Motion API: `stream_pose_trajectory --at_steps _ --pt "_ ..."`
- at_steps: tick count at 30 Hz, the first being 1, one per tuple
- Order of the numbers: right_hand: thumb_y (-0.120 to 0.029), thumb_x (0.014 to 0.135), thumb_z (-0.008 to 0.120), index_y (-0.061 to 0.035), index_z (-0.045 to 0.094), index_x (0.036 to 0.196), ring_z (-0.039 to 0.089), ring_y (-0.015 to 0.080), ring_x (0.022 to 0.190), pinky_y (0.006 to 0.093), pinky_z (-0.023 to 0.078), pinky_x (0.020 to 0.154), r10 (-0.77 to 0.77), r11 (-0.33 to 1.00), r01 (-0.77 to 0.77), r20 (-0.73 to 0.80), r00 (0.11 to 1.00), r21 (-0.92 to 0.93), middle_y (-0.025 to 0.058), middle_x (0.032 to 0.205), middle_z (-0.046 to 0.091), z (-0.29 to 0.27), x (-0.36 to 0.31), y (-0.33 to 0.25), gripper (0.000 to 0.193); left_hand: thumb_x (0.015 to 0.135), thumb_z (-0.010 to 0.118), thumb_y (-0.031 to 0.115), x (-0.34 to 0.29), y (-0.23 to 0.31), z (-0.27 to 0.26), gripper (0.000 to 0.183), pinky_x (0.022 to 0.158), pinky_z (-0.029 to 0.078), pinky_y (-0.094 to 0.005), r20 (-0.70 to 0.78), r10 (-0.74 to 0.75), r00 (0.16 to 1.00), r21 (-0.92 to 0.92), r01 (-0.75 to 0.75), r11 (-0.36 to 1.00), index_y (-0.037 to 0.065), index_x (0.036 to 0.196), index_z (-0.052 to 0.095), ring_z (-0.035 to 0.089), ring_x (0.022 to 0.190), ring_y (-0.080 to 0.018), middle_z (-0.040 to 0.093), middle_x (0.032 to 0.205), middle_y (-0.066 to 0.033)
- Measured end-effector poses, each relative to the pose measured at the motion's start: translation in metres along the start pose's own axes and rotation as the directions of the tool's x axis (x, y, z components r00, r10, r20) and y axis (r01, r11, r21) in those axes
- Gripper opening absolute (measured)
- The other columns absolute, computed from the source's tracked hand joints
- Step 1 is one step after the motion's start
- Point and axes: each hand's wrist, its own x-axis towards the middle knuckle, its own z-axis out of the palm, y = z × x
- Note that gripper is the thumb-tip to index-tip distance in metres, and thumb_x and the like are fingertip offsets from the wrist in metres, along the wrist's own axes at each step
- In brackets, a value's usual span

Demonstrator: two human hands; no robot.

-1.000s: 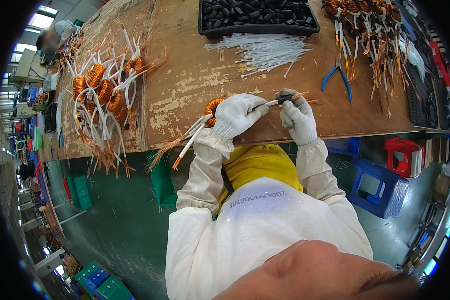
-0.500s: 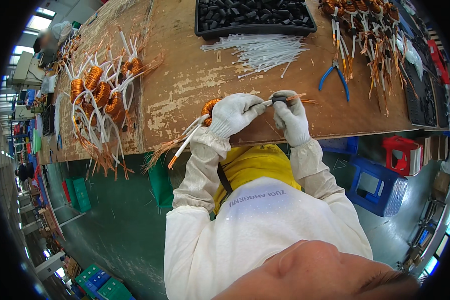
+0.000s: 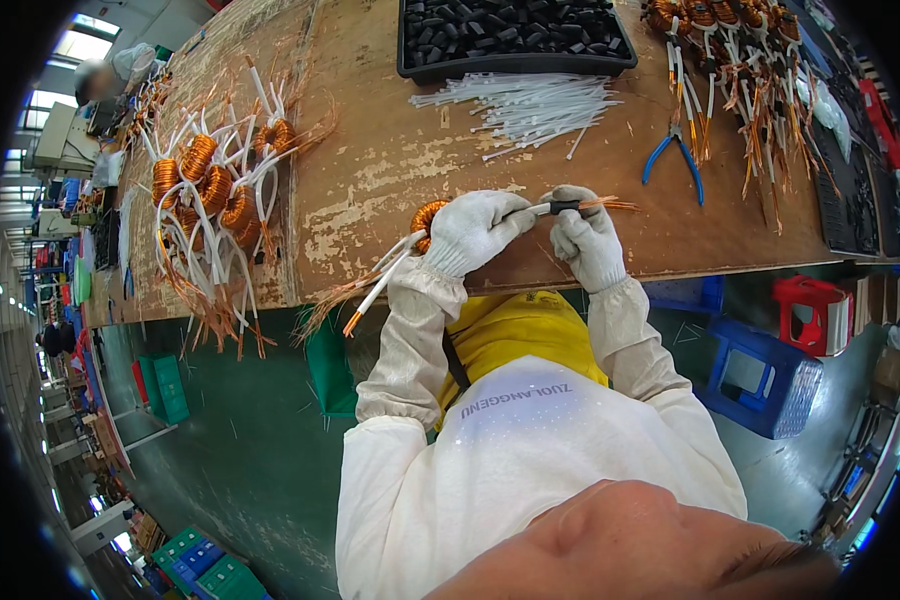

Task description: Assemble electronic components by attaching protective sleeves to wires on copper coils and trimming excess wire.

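Note:
Both of my hands wear white gloves and meet above the table's near edge. My left hand is closed, pinching a white-sleeved lead of a copper wire coil. The coil is partly hidden behind that hand, and its other white leads hang toward the table edge. My right hand closes its fingers on a small black block, which sits around the lead. Bare copper strands stick out to the right past the block.
A black tray of black blocks stands at the back, with white cable ties before it. Blue-handled pliers lie to the right. Finished-looking coils are heaped far right, more coils left. A blue stool stands below.
The whole view has shifted slightly. My hands keep nearly the same pose; the black block shows a little more between my right fingers.

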Motion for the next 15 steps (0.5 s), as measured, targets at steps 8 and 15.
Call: stream_pose_trajectory --at_steps 8,15 --pt "-0.021 0.100 0.068 -0.0065 0.059 0.109 0.044 0.0054 0.055 0.0234 0.034 0.048 -0.010 0.999 0.002 -0.248 0.969 -0.033 -0.0027 0.073 0.055 0.015 0.006 0.012 0.019 0.094 0.069 0.033 0.000 0.002 0.000 0.028 0.076 0.056 -0.0386 -0.039 0.040 0.998 0.071 -0.037 0.997 0.009 0.106 0.078 0.072 0.087 -0.0318 0.076 0.097 -0.0125" --pt "-0.021 0.102 0.065 -0.0044 0.058 0.116 0.046 0.0058 0.057 0.0242 0.037 0.052 0.065 0.983 -0.088 -0.141 0.988 -0.161 -0.0013 0.077 0.056 0.009 0.003 0.015 0.023 0.095 0.067 0.037 0.002 -0.006 0.006 0.026 0.074 0.056 -0.0410 -0.078 0.054 0.995 0.049 -0.050 0.998 0.015 0.102 0.078 0.071 0.086 -0.0310 0.075 0.092 -0.0092"
